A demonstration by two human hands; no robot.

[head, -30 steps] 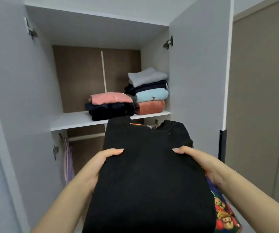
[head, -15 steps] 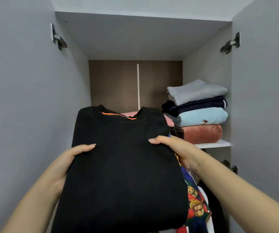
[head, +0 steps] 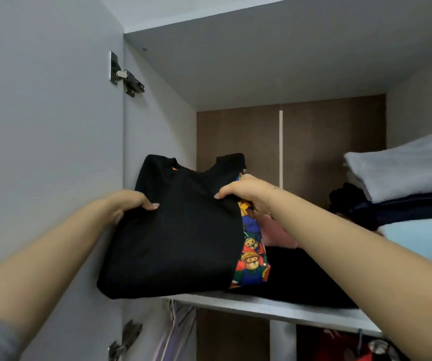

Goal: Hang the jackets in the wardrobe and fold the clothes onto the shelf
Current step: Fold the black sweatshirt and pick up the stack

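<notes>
1. Since the earlier frames, both hands have carried the folded black sweater (head: 178, 230) up and forward, so its lower edge now sits at the front left of the shelf (head: 261, 307), where before it was held in the air in front of the wardrobe.
2. On the sweater's left edge, the left hand (head: 128, 204) grips it with the thumb curled over the top of the cloth; the other fingers are hidden behind it.
3. Across from it, the right hand (head: 246, 194) pinches the right edge, thumb on the front, and takes in the bear-print cloth (head: 251, 246) that lies folded behind the sweater.
4. Held this way, the sweater stands tilted, collar up and toward the back, close to the wardrobe's left wall (head: 157, 142).
5. Its front bottom corner hangs past the shelf's front edge.
6. Just right of it on the shelf lie a dark folded garment (head: 300, 277) and a pink one (head: 277, 233) above it.
7. Farther right stands a stack: a grey folded top (head: 402, 165), a navy one (head: 397, 207) under it, and a light blue one (head: 423, 241) below that.
8. Open at the left is the wardrobe door (head: 48, 126), with a hinge (head: 125, 74) near its top and another (head: 126, 340) lower down.
9. Below the shelf, bits of hanging clothes (head: 175, 332) show, blurred.
</notes>
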